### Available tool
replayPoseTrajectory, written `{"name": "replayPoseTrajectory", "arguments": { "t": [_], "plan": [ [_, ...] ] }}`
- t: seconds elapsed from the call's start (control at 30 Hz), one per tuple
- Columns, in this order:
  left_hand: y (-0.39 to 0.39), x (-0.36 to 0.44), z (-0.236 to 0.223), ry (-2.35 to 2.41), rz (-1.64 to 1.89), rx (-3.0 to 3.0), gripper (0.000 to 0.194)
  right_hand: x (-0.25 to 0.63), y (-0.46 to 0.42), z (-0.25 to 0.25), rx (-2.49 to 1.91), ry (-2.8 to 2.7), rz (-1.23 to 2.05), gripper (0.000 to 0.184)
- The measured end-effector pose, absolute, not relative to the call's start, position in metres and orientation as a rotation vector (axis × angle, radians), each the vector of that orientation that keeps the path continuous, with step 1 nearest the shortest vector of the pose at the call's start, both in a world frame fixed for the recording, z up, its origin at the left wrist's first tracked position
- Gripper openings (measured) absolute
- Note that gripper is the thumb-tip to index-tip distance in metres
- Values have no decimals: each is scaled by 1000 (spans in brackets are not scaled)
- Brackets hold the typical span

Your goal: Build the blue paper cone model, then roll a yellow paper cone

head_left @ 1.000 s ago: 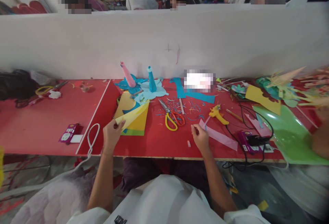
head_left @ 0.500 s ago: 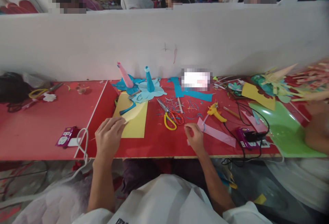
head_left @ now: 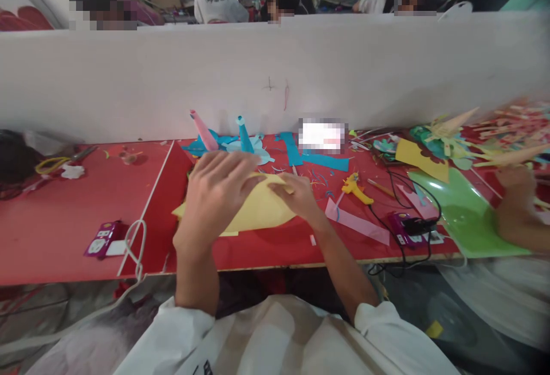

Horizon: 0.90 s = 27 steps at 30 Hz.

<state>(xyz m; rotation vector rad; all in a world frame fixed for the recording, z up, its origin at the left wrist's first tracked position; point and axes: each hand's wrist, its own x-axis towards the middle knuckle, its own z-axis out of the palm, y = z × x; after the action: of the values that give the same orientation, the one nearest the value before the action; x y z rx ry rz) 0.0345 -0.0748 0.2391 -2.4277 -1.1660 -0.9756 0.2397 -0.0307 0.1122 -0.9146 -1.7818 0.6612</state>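
A sheet of yellow paper (head_left: 262, 209) is raised off the table in front of me, bent into a curve. My left hand (head_left: 217, 191) lies over its left side, fingers reaching right and thumb at the upper edge; the grip is partly hidden. At the upper right edge my right hand (head_left: 301, 194) pinches the sheet between thumb and fingers. Beneath it, a strip of more yellow paper (head_left: 230, 233) shows. Behind my left hand stand a pink paper cone (head_left: 205, 131) and a blue paper cone (head_left: 245, 135) on petal-shaped blue paper. The scissors are hidden behind the sheet and hands.
Right of my hands lie a yellow glue gun (head_left: 357, 188), a pink paper strip (head_left: 358, 223) and a purple box (head_left: 406, 229) with black cables. Blue paper strips (head_left: 326, 161) lie farther back. Another person's hand (head_left: 515, 191) is over a green sheet (head_left: 464, 209). A white partition (head_left: 172, 82) stands behind.
The yellow paper has come up off the table and curved. My left hand has moved right and up with it; my right hand has moved left and taken hold of its edge.
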Motion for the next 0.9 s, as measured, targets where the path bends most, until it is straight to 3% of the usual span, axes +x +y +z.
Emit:
{"name": "replayPoseTrajectory", "arguments": {
  "t": [0.1, 0.17, 0.33, 0.53, 0.9],
  "plan": [
    [-52, 25, 237, -1499, -1042, -2356, 50, 266, -8, 110, -1075, -1538, 850, 40],
    [-33, 16, 225, -1760, -888, -2318, 58, 283, 9, 98, -1154, -1405, 927, 42],
    [23, 8, 177, -2007, -524, -2520, 50, 302, 39, 42, -1179, -1188, 1137, 46],
    [82, 22, 127, -1881, -584, -2909, 59, 298, 41, -5, -1215, -1070, 1134, 57],
    [88, 39, 136, -1596, -674, -3229, 36, 304, 53, -24, -1215, -1076, 1070, 54]
  ]
}}
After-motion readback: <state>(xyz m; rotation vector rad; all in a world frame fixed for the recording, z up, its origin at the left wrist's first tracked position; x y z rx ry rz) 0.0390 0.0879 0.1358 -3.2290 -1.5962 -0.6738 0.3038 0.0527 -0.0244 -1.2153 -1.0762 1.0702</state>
